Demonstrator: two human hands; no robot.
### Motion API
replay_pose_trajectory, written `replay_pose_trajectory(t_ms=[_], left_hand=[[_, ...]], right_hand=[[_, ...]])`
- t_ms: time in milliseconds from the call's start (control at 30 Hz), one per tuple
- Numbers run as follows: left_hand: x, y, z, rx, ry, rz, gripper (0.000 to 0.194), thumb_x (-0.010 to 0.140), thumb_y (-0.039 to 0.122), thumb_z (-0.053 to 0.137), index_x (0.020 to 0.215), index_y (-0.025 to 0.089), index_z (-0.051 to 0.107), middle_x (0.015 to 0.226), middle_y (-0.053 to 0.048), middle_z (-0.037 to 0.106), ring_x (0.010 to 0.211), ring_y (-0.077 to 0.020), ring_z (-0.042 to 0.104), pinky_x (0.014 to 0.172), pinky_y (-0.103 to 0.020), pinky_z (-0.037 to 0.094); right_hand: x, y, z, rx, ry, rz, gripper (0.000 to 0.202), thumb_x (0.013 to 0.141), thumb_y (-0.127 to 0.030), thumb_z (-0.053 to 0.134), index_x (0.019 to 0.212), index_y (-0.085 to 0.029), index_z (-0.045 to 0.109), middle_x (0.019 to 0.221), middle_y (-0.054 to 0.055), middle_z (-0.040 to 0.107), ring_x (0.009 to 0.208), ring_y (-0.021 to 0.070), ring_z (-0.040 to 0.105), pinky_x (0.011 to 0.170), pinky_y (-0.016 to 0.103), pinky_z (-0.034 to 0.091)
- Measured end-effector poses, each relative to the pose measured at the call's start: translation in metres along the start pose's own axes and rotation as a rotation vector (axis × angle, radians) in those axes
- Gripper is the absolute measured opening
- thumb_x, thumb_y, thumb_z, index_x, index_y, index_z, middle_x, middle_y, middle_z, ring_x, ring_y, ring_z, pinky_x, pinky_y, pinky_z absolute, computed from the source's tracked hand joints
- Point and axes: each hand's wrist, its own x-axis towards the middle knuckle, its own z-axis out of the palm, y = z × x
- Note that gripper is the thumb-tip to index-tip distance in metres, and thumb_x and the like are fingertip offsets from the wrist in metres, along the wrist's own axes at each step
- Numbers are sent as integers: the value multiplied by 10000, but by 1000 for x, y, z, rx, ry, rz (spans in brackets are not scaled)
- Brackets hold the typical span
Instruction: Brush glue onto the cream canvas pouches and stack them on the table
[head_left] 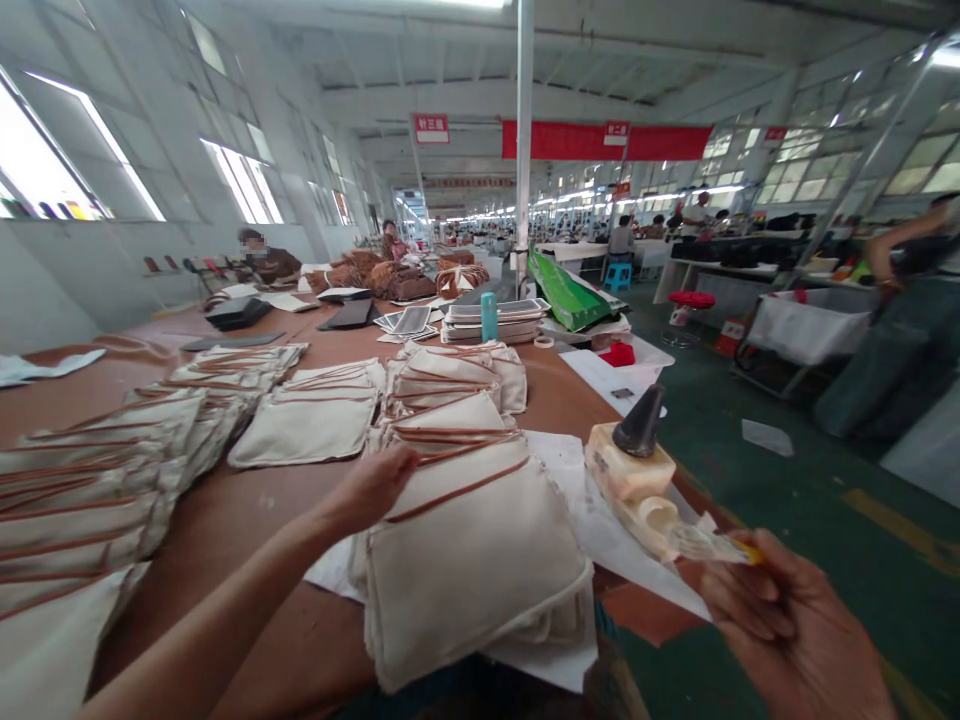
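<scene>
My left hand (379,485) is closed at the left edge of a pile of cream fabric pouches (480,550), its fingers pinching the fabric near the brown trim. The top pouch lies flat, with a brown strip slanting across it. At the lower right, my right hand (795,610) is closed around a small brush-like tool (709,543) with a yellow handle and a pale, translucent end. That end is beside the mouth of a yellowish plastic bottle (630,470), on which a black cone (640,422) sits. The tool's exact kind is unclear.
More trimmed pouches (307,415) lie in overlapping rows on the brown-covered table (300,560). White paper (555,455) lies under the bottle. A turquoise cylinder (489,317), stacked panels and a green sheet (570,290) stand farther back. A person (915,300) is beside a white bin at right.
</scene>
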Motion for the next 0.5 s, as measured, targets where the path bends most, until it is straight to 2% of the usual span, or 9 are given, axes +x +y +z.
replay_pose_trajectory(t_ms=[133,233,333,500], left_hand=[[33,67,64,-45,-67,101,318,928,383,505,1165,218,639,1170,-92,691,1042,-235,634,870,-292,441],[59,96,99,-40,-73,35,337,917,391,525,1129,173,669,1090,-125,708,1002,-260,644,821,-312,442],[76,100,113,-31,-90,-41,311,854,363,603,1062,153,697,957,-106,720,902,-254,650,744,-300,427],[73,95,110,-24,-172,-16,293,814,400,649,1000,180,702,886,-35,710,824,-195,628,670,-255,393]], right_hand=[[20,32,12,-143,-111,-29,445,728,-166,880,690,-161,437,600,-84,355,407,18,284,356,115,316],[32,44,19,-262,-195,-60,416,754,-216,875,703,-165,466,580,-88,369,398,24,245,356,116,300],[42,48,25,-330,-176,-121,421,758,-262,871,690,-173,465,566,-85,396,395,35,251,354,130,298],[59,51,36,-366,-118,-228,425,715,-272,889,658,-171,480,541,-76,432,401,48,294,356,148,299]])
